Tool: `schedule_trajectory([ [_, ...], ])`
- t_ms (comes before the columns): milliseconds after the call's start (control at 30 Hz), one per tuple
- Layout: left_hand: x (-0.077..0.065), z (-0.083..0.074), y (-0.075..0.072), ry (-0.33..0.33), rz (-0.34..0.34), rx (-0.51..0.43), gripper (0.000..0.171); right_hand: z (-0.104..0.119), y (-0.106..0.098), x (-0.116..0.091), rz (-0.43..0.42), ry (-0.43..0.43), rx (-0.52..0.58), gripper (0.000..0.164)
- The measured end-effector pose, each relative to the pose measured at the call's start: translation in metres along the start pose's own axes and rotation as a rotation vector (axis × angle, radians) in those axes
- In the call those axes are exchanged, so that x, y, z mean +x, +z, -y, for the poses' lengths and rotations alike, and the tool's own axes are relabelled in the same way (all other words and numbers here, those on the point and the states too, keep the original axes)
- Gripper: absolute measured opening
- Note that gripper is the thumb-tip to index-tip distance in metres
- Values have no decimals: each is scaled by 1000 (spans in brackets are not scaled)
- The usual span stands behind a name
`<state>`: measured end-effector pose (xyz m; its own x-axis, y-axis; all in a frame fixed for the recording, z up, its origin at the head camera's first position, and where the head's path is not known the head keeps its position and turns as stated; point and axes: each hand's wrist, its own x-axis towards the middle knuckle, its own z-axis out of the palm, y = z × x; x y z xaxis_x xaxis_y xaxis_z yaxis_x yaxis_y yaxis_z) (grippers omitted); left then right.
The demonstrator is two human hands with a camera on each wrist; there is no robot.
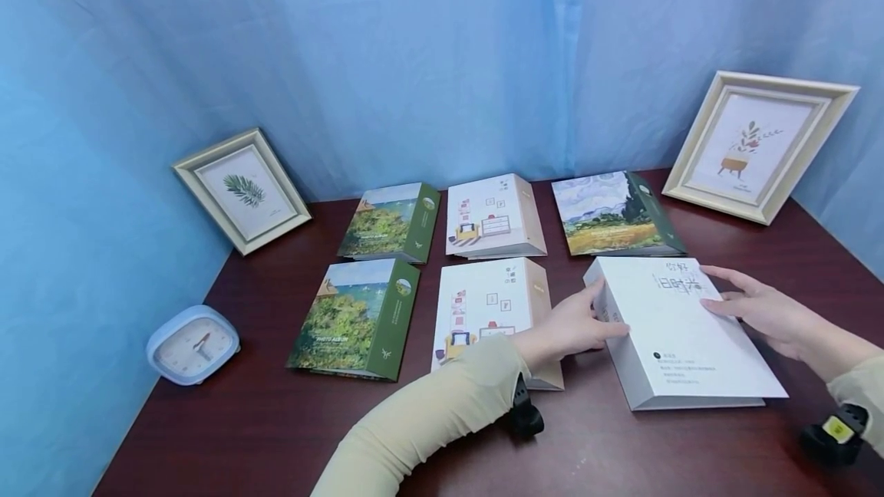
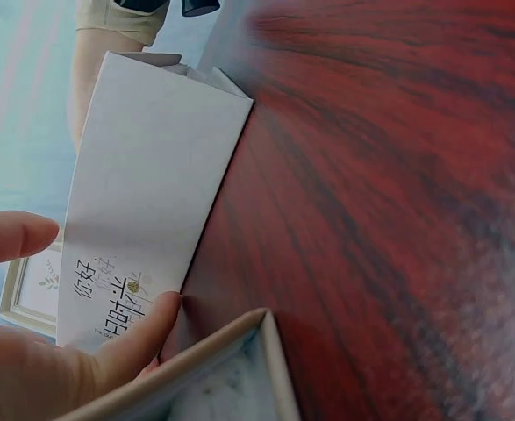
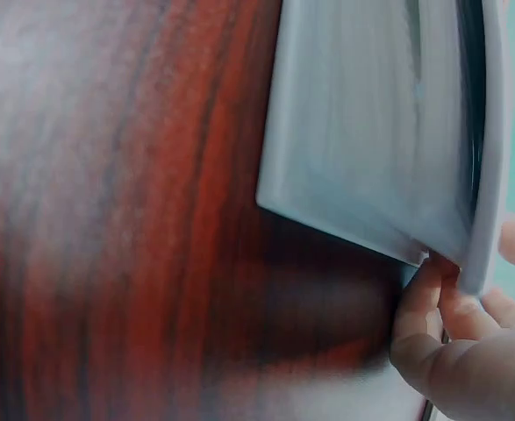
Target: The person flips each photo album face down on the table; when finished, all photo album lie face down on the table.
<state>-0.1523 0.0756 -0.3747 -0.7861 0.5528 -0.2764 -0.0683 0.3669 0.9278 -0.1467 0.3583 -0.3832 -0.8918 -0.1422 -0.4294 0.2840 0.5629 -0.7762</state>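
Observation:
A thick white photo album with dark lettering lies at the right front of the table, its spine to the left. My left hand touches that spine, with its thumb near the top edge and a fingertip low on the lettered side in the left wrist view. At the opposite edge, my right hand grips the cover, thumb on top and fingers tucked beneath it. The right wrist view shows the album's page edges, with the cover standing off the pages near the fingers.
Two green-spined albums lie at left. Two room-drawing albums are in the middle, the front one partly under my left forearm. A landscape album lies behind. Picture frames and a blue clock stand around.

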Motion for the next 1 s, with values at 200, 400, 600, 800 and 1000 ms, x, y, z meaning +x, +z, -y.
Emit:
schedule_trajectory([
  [200,0,0,0,34,4,112,78,-5,-2,0,-12,-8,42,70],
  [400,1,0,0,74,1,232,80,-12,-4,3,14,2,269,74],
  [600,-3,-1,0,50,6,148,78,-18,-1,4,72,19,557,81],
  [800,-4,-1,0,58,5,-30,78,-15,3,3,51,-10,514,77],
  [1000,-4,3,-7,77,-26,10,78,-4,9,3,36,-7,318,79],
])
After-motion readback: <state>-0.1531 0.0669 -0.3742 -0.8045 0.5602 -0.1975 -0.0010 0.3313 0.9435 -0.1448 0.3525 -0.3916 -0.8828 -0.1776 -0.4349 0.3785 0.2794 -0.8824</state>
